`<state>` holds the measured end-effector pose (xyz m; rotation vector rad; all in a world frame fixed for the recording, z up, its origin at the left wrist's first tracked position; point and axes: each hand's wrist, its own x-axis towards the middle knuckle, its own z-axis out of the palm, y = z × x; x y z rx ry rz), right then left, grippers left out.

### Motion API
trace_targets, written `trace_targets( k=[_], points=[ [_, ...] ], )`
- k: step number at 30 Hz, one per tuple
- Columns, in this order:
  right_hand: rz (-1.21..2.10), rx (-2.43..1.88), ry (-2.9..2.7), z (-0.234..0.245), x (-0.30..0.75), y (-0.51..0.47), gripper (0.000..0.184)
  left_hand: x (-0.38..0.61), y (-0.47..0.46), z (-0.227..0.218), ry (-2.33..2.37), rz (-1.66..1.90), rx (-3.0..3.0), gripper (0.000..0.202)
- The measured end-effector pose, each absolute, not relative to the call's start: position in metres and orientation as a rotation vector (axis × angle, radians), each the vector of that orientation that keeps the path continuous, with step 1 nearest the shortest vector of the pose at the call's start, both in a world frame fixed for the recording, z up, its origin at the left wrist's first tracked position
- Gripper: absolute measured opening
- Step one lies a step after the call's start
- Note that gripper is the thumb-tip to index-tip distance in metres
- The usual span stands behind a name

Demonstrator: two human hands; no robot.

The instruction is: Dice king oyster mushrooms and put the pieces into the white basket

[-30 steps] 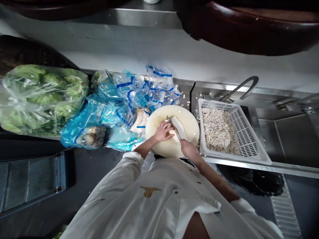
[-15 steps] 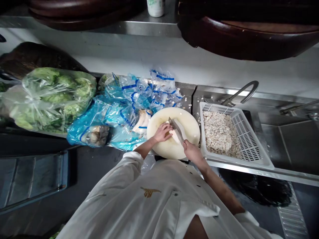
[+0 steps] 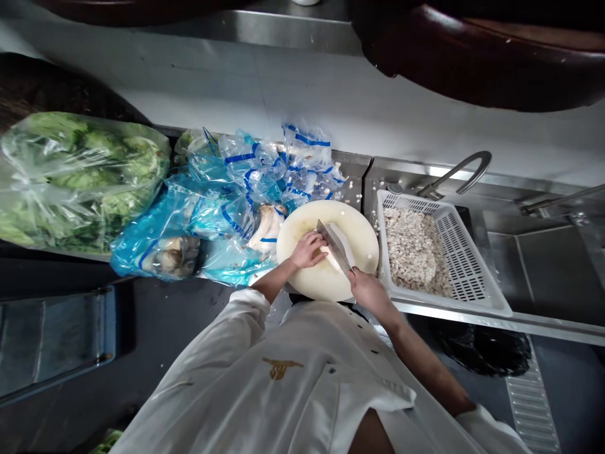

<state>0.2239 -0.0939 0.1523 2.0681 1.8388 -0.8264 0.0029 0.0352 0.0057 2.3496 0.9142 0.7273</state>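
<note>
A round, pale chopping board point(image 3: 302, 285) lies in front of me. My right hand point(image 3: 370, 291) is closed around the handle of a cleaver point(image 3: 334, 246), its blade slanting away to the upper left over the board. My left hand point(image 3: 308, 250) has its fingers bent and pressed on a white piece of king oyster mushroom point(image 3: 333, 259) just left of the blade. The hand partly hides this piece. More white mushroom point(image 3: 342, 234) lies on the blade's right side. Whole king oyster mushrooms point(image 3: 267, 228) rest in opened plastic beside the board.
At right, a white slotted basket point(image 3: 491, 296) holds chopped whitish bits, beside a tap point(image 3: 466, 173) and sink point(image 3: 553, 265). Crumpled blue-striped bags point(image 3: 236, 183) and a bag of leafy greens point(image 3: 89, 183) stand left. A dark round vessel point(image 3: 472, 63) overhangs the back right.
The camera view has shifted slightly, so the surroundings sit a little differently. Both hands and the cleaver keep nearly the same place on the board.
</note>
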Motion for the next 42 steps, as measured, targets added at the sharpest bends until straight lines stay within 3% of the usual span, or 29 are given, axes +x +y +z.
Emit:
trace_targets(
  k=[6, 17, 29, 42],
  points=[
    [-0.874, 2.037, 1.847, 0.126, 0.211, -0.073, 0.042, 0.001, 0.041, 0.006, 0.858, 0.746, 2.378, 0.043],
    [-0.911, 2.077, 1.82, 0.123, 0.209, -0.077, 0.042, -0.012, 0.04, 0.007, 0.931, 0.767, 2.446, 0.032],
    [-0.838, 2.154, 1.844, 0.17, 0.213, -0.096, 0.04, -0.012, 0.04, 0.011, 0.955, 0.749, 2.42, 0.033],
    [-1.033, 2.14, 1.844, 0.121, 0.2, -0.074, 0.041, -0.013, 0.043, 0.008, 0.935, 0.775, 2.46, 0.03]
  ],
)
